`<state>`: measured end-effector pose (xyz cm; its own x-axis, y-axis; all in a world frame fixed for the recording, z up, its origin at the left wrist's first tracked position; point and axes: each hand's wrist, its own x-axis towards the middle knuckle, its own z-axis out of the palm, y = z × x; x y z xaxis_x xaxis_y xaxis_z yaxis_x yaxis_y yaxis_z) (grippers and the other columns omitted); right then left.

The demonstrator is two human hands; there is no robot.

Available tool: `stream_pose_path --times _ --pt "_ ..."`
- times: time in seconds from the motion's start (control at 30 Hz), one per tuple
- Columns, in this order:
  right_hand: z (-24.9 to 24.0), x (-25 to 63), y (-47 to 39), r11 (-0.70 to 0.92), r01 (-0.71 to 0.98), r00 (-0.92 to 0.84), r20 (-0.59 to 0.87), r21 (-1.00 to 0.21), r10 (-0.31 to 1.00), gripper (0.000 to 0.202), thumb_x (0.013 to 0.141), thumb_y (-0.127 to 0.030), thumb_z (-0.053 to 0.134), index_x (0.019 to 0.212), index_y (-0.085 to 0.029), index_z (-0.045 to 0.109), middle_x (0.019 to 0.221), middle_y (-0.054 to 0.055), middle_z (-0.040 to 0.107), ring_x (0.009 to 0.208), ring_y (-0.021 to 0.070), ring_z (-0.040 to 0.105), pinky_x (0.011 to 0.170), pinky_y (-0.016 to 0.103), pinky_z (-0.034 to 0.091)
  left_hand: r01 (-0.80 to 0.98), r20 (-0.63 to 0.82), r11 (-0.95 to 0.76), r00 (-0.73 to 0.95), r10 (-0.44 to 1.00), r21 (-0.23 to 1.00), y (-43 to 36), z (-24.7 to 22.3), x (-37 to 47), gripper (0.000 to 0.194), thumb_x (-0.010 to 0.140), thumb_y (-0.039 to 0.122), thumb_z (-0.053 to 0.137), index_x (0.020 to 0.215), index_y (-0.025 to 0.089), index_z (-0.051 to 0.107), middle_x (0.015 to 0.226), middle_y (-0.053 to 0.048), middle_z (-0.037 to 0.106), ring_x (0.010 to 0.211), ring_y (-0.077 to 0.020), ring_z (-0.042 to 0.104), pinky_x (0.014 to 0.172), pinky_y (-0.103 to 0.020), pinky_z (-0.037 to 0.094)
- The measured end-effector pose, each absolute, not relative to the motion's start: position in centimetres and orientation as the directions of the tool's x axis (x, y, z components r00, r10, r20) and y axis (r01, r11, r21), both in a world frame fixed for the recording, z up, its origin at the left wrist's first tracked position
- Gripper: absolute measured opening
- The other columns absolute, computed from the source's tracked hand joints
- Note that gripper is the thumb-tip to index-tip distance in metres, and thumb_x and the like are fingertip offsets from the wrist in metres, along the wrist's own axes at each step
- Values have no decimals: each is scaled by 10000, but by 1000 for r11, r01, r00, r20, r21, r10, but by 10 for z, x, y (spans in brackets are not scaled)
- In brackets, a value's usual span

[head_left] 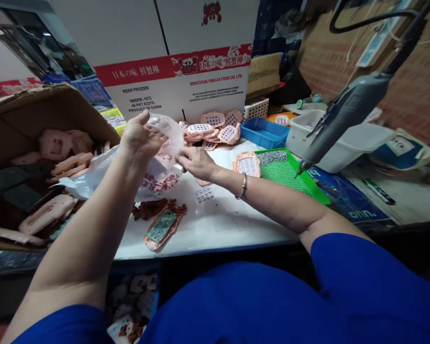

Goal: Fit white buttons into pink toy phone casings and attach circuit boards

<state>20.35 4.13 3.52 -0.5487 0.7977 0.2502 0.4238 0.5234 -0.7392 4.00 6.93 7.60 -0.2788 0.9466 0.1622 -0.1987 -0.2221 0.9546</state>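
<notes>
Bag [165, 165] between the 2 hands, above the rear left of the table [236, 224]. The film is thin, translucent and crumpled, nearly clear at the upper end; red marks show low on its near side, and a bluish-white flap trails left toward the cardboard box [21, 110]. The right hand [197, 162] is clamped on the bag's edge, fingertips pinched together. The left hand [141, 136] is raised at the upper end, fingers extended against the film; whether they grip it cannot be told.

The table is white. Near its front edge lies 1 pink housing [161, 228] with a green circuit board, beside brown pieces [143, 210]; a small keypad sheet [204, 193] lies to the right. Pink shells [211, 129] with rows of holes are heaped at the back, before a white carton [179, 67] with a red band. More shells fill the box at left. At right are a green tray [299, 181] with small metal parts [272, 156], a blue basket [265, 134] and a white tub [301, 141]; a grey electric screwdriver [347, 110] hangs over the tray. A brick-patterned wall [337, 57] stands behind.
</notes>
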Motion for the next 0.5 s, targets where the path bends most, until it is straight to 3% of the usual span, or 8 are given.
stream_pose_path --times 0.13,0.3,0.4,0.5 --pt "56 215 53 509 310 -476 332 -803 814 249 940 -269 452 718 -162 485 674 -10 579 560 72 570 592 208 420 -112 141 -182 -298 944 977 48 76 46 176 865 178 532 700 148 586 727 -92 616 762 -185 609 987 -432 412" --pt "89 213 78 537 293 -414 401 -791 817 266 950 -288 424 715 -165 444 658 -28 537 571 53 550 616 178 437 -4 252 -264 -282 925 964 33 91 47 204 854 78 517 690 135 623 683 -50 610 644 -122 551 912 -333 434" --pt "100 207 94 549 342 -376 425 -762 824 287 951 -292 387 713 -146 452 639 -27 513 570 49 517 660 199 450 123 356 -335 -277 892 934 29 99 45 213 904 178 499 735 145 624 717 -49 619 655 -125 565 847 -319 454" --pt "99 203 103 522 448 -433 335 -726 837 284 923 -262 428 672 -136 472 577 -25 477 545 65 479 654 226 454 399 471 -368 -201 859 840 25 96 38 206 887 325 541 847 151 643 842 -66 641 815 -155 604 880 -321 444"
